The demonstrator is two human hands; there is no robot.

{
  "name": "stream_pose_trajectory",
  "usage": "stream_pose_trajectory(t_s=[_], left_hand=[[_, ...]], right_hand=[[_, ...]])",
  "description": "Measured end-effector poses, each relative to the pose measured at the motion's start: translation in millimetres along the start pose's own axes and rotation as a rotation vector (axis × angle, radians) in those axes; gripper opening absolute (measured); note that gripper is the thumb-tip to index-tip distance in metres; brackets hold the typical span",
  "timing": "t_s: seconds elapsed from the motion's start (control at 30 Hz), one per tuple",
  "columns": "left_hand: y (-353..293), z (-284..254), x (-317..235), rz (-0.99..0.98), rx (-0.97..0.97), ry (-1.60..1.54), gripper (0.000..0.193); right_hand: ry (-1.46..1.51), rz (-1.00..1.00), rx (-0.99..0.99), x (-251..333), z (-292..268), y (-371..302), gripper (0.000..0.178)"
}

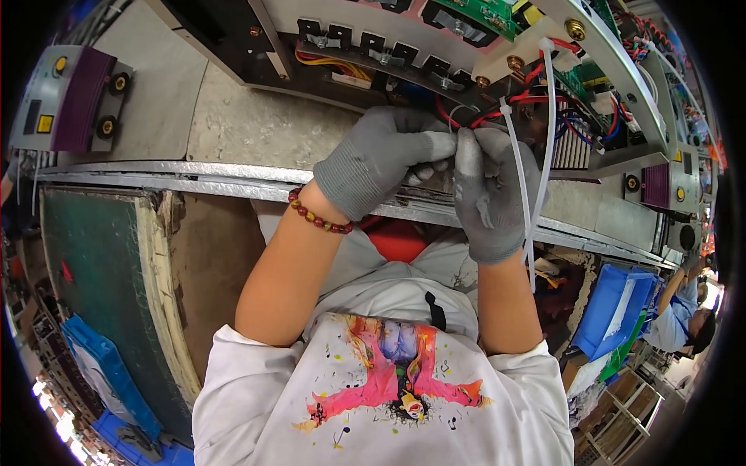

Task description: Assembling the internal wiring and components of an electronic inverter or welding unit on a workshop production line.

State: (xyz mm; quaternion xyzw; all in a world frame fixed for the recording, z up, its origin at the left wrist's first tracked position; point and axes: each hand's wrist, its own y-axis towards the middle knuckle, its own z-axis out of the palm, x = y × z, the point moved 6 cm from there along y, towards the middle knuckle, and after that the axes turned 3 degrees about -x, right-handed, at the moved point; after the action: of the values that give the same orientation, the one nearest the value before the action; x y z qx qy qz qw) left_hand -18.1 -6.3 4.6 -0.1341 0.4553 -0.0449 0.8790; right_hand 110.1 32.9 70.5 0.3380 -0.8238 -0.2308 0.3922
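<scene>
Both my hands wear grey knit gloves with worn, whitish fingertips. My left hand [381, 159] and my right hand [493, 190] meet at the front edge of an open electrical unit [311, 89], fingers pinched together. Between the fingertips a thin pale cable tie [463, 110] loops up around red and black wires [487, 118]; its ends are hidden by the fingers. Two white cable ties fastened on the wiring, a long one [551, 101] and a nearer one [516, 144], hang their tails over my right hand and wrist.
The unit holds green circuit boards [486, 15], metal brackets and bundled wires. It stands on a metal-edged bench [256, 128]. Purple-and-grey devices stand at left [74, 101] and right [670, 182]. Blue bins [614, 307] sit below right, near another person [678, 314].
</scene>
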Motion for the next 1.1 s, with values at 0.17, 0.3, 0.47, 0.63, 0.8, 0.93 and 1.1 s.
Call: stream_pose_trajectory(t_s=[0.17,0.3,0.47,0.63,0.8,0.93,1.1], left_hand=[[7,1,10,-0.030,0.137,-0.172,0.022],[6,7,18,-0.011,0.075,-0.239,0.021],[5,15,25,0.142,-0.091,-0.361,0.020],[3,17,29,0.182,-0.069,-0.485,0.027],[0,16,26,0.229,-0.154,-0.459,0.021],[-2,21,23,0.248,-0.193,-0.460,0.019],[-4,24,19,0.244,-0.188,-0.504,0.019]], right_hand=[[0.104,0.082,0.073,-10,-3,-4,0.019],[0.623,0.316,0.124,-23,-7,-8,0.019],[0.443,0.169,0.215,-26,-13,0,0.018],[0.490,0.111,0.208,-30,-11,1,0.018],[0.696,0.266,0.165,-34,-8,-5,0.021],[0.555,0.339,0.124,-34,-9,-10,0.027],[0.801,0.328,0.117,-30,-6,-10,0.024]])
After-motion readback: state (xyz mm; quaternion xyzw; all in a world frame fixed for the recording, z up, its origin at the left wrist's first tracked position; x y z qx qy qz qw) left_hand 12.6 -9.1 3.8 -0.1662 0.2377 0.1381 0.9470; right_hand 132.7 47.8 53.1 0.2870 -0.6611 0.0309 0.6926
